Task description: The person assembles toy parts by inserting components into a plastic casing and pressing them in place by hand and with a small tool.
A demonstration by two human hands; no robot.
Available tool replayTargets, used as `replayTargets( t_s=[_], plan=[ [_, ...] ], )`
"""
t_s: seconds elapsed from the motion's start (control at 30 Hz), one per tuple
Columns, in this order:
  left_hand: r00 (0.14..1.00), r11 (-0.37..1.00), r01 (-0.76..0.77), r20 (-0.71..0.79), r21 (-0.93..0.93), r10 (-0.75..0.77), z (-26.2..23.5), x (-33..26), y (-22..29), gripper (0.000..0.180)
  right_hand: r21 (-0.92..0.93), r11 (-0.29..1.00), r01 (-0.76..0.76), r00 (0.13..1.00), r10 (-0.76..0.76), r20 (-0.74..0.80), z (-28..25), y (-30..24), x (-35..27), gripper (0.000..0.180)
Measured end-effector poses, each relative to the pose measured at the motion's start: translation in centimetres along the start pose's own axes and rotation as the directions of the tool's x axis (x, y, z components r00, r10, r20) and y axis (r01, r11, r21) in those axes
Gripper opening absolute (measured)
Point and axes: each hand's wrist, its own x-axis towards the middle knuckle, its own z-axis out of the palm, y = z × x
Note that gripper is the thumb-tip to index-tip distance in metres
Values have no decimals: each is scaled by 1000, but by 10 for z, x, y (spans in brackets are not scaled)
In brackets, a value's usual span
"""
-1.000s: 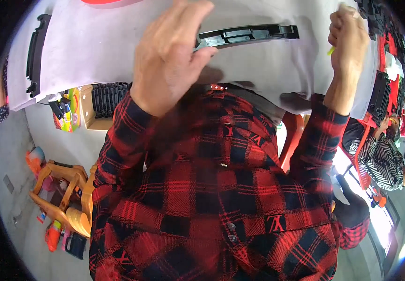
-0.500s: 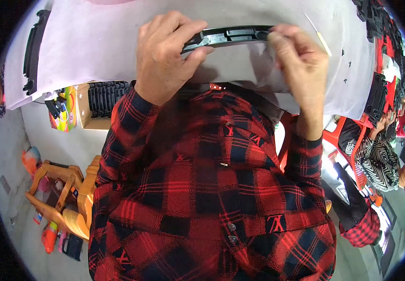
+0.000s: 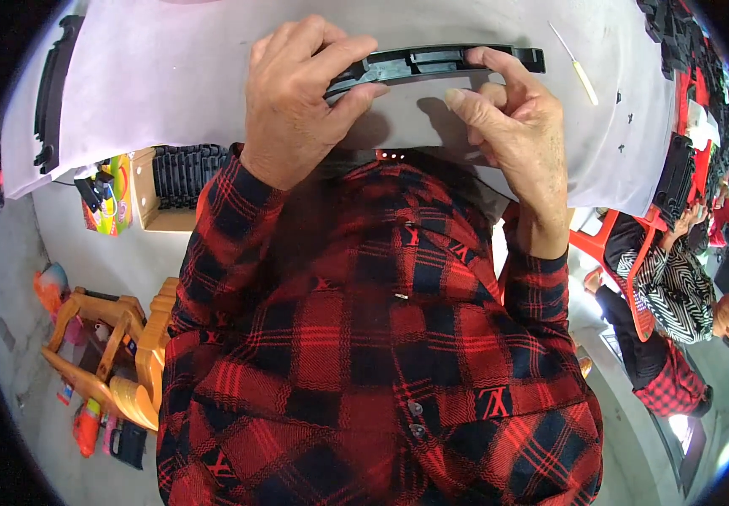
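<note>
A long, narrow black plastic strip (image 3: 419,64) with recessed compartments along it is held level just above the pale table cover. My left hand (image 3: 297,105) grips its left end, thumb on the near edge and fingers on the far one. On the strip's right part rests the index fingertip of my right hand (image 3: 520,126). The right thumb stands apart from the strip, nearer to me, with a gap between thumb and index finger. The other right fingers are curled and partly hidden.
A screwdriver (image 3: 584,82) with a pale yellow handle lies right of the strip, near small black bits (image 3: 620,118). Another long black part (image 3: 54,93) lies at the table's left edge. Below stands a cardboard box (image 3: 171,220) of black parts. Other people sit at the right.
My right hand has let the strip's right end come into view. Its thumb has moved off toward me, and the index finger now touches the strip farther left. My left hand keeps its hold.
</note>
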Motion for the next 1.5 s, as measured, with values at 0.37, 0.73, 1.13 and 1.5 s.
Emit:
replayTargets(
  t_s=[0.37, 0.73, 1.13, 1.5],
  plan=[
    [1000, 1000, 5, 1, -14, -5, -3, 0, 1, 33, 163, 986, -38, 999, 31, 45, -5, 7, 4, 47],
    [999, 1000, 4, 40, 15, -5, -4, 2, 5, 39, -141, 984, 112, 991, -121, -58, -10, 11, 8, 37],
    [995, 999, 24, 100, -37, -20, -17, 7, 11, 33, -581, 241, 777, 614, -494, 616, -6, -27, 38, 24],
    [996, 998, 65, 59, -14, -64, -10, 4, 11, 36, -618, 129, 776, 617, -362, 699, -2, -21, 47, 24]
  ],
)
